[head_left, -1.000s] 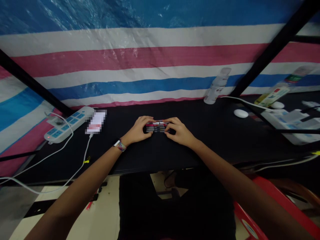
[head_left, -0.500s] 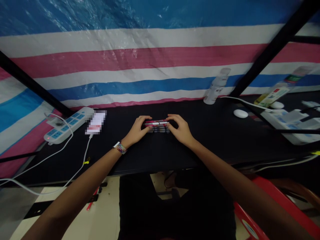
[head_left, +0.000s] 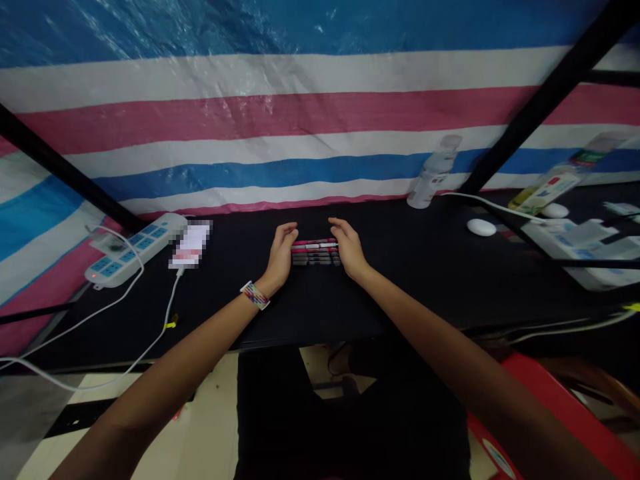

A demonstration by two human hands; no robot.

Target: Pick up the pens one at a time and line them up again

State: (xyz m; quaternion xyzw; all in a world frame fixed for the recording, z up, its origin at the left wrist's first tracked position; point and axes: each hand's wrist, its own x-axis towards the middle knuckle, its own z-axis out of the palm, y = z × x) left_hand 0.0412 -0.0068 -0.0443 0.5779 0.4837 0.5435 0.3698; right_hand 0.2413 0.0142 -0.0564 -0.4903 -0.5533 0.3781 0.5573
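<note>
Several pens (head_left: 315, 252) lie side by side on the black table, pointing left and right; those at the back are red and white, the nearer ones dark or clear. My left hand (head_left: 281, 257), with a colourful woven band on its wrist, stands on edge at their left ends, palm inward and fingers stretched forward. Facing it, my right hand (head_left: 350, 249) is at the right ends, its fingers also extended. Both palms are against or very close to the pen tips; exact contact is hard to see. Neither hand's fingers wrap round the pens.
On the left are a power strip (head_left: 135, 250) and a blurred-out phone (head_left: 191, 243) on a white cable. To the right stand a clear bottle (head_left: 433, 173), a white oval object (head_left: 481, 227) and a labelled bottle (head_left: 555, 183). A striped sheet (head_left: 300, 120) hangs behind the table (head_left: 400, 280).
My fingers and thumbs have come off the pens' top and front. Both hands have turned upright, palms facing each other at the pen ends, leaving more of the row visible.
</note>
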